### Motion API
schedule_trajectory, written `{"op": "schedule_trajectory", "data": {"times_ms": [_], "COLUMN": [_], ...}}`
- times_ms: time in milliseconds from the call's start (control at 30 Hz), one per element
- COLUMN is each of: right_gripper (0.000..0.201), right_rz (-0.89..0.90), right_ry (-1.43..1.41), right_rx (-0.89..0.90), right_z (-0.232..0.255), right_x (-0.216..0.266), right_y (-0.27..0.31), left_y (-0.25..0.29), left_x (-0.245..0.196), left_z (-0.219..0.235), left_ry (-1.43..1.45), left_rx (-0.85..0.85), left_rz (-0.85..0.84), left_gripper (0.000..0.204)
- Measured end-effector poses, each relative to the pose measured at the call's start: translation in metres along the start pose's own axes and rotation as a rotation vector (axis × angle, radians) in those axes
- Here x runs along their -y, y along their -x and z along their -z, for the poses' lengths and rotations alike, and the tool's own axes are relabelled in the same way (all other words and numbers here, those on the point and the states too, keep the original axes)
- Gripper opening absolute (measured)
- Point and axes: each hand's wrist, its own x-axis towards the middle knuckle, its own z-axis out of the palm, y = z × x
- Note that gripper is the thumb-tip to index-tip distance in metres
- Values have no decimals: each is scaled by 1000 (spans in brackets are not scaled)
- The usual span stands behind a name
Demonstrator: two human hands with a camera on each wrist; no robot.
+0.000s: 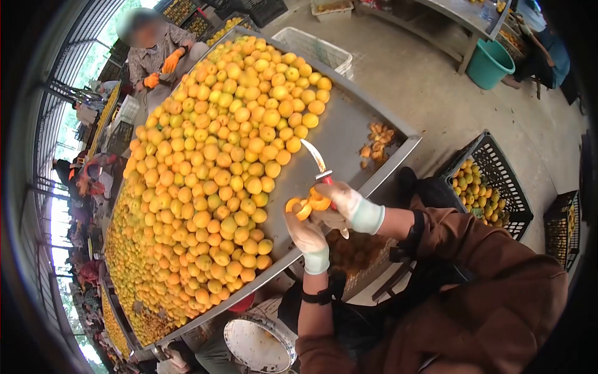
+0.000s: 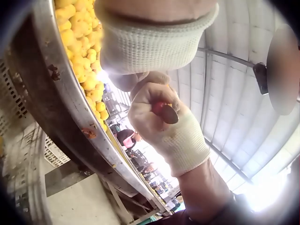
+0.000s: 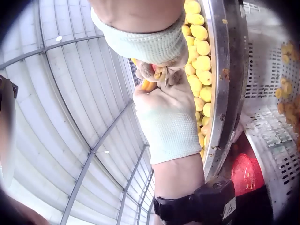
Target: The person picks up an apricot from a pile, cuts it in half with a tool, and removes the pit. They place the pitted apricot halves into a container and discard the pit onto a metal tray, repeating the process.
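Note:
Both hands wear pale, stained gloves and meet over the near edge of a metal table (image 1: 349,134). My right hand (image 1: 339,198) grips the red handle of a knife (image 1: 316,156), whose curved blade points up and away over the table. In the left wrist view, a rounded metal end (image 2: 169,115) sticks out of the right fist (image 2: 152,105). My left hand (image 1: 304,232) holds an opened yellow peach; one hollowed half (image 1: 301,209) faces up, and another orange piece (image 1: 319,201) lies by the right fingers. The left fingertips are partly hidden behind the fruit.
A large heap of yellow peaches (image 1: 218,143) covers much of the table. Pits or scraps (image 1: 377,143) lie near its right corner. Black crates (image 1: 492,168) of fruit stand right, a white bucket (image 1: 258,343) below. A person in orange gloves (image 1: 171,61) works across the table.

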Motion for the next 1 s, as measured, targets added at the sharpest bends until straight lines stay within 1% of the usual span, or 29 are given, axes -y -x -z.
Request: {"op": "schedule_trajectory", "data": {"times_ms": [67,100,133,167,200,233,267,300,333,367,400,433,467,500,533,600,633,667,700,733,767,800,867,900,967,1000], "right_gripper": [24,24,16,18,18,23,31,44,44,42,39,39,37,34,34,28,25,25,25,26,24,22,21,21,22,22], "right_rz": [80,75,278,482,481,158,-169,-189,-187,-154,-122,-120,-93,-65,-60,7,42,45,59,72,99,151,166,169,162,161], "right_ry": [115,110,127,143,143,-160,-458,-327,-326,-290,-255,-255,-149,-43,-42,42,-4,-3,46,94,118,181,193,198,184,182], "right_rx": [13,13,-37,-87,-87,5,97,1,0,-16,-31,-31,-76,-121,-118,-95,-156,-142,-181,-220,-261,-286,-350,-343,-323,-324], "right_z": [-3,-4,-4,-5,1,8,11,7,7,8,9,7,3,1,2,8,11,12,13,14,17,18,24,27,28,28], "right_x": [0,-8,-18,-22,-18,-6,4,11,12,14,15,20,30,36,39,44,42,44,46,47,44,44,43,45,50,52], "right_y": [-1,-3,-9,-11,-12,-12,-12,-12,-12,-11,-11,-8,-3,1,3,8,8,9,10,12,9,9,4,4,7,8], "left_y": [0,-2,-5,-10,-15,-18,-23,-27,-31,-35,-36,-36,-37,-43,-43,-44,-41,-42,-41,-40,-35,-34,-32,-36,-41,-43], "left_x": [-10,-18,-14,-8,-4,-36,-38,-39,-38,-36,-35,-37,-40,-26,-17,-4,9,9,10,21,21,27,20,18,18,17], "left_z": [-7,-11,-4,4,13,0,6,15,24,31,38,40,43,63,67,68,69,55,40,29,11,0,-19,-19,-13,-7], "left_ry": [133,297,295,266,237,552,553,419,284,117,117,-322,-761,-1071,-1071,-1497,-1527,-1549,-1549,-1450,-1353,-1241,-904,-902,-411,-412], "left_rx": [-115,-205,-208,-269,-330,-214,-213,-93,26,66,67,56,43,153,153,136,126,131,151,158,227,336,464,457,258,259], "left_rz": [124,248,251,224,196,285,285,302,315,304,303,269,226,45,39,56,-40,87,99,74,47,158,25,19,291,292], "left_gripper": [43,50,50,50,50,44,44,42,39,38,38,37,36,34,34,36,41,42,41,42,42,39,34,34,33,33]}}
